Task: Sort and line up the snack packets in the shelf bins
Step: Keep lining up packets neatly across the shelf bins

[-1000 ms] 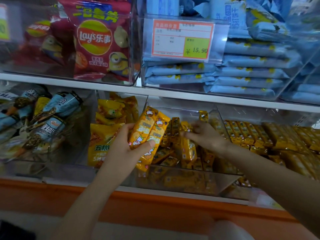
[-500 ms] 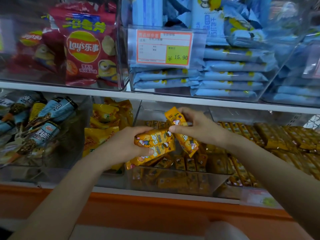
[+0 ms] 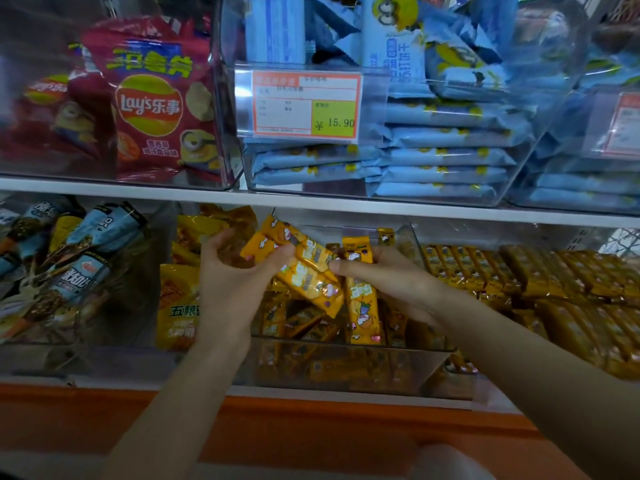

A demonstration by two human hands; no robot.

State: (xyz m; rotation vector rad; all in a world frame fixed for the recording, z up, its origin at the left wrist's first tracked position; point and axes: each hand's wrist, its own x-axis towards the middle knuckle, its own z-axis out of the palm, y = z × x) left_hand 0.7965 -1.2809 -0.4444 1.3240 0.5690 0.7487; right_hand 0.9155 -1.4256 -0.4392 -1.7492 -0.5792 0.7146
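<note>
Both my hands are over the clear middle bin point(image 3: 349, 370) on the lower shelf, which holds several small yellow snack packets lying loose. My left hand point(image 3: 235, 282) grips a slanted bunch of yellow packets point(image 3: 304, 268) by its upper left end. My right hand point(image 3: 384, 285) pinches the lower right part of that bunch, and another yellow packet point(image 3: 362, 306) stands upright against its fingers. How many packets each hand holds I cannot tell.
Right of the bin, rows of yellow packets point(image 3: 540, 285) lie lined up. To the left are larger yellow bags point(image 3: 180, 306) and blue cone-shaped packets point(image 3: 79, 261). Bins above hold red chip bags point(image 3: 152, 109) and stacked blue packets point(image 3: 446, 161), behind a price tag point(image 3: 306, 105).
My left hand turned its packets from upright to slanting and lifted them. My right hand came out of the bin with a packet and now meets the left hand's bunch.
</note>
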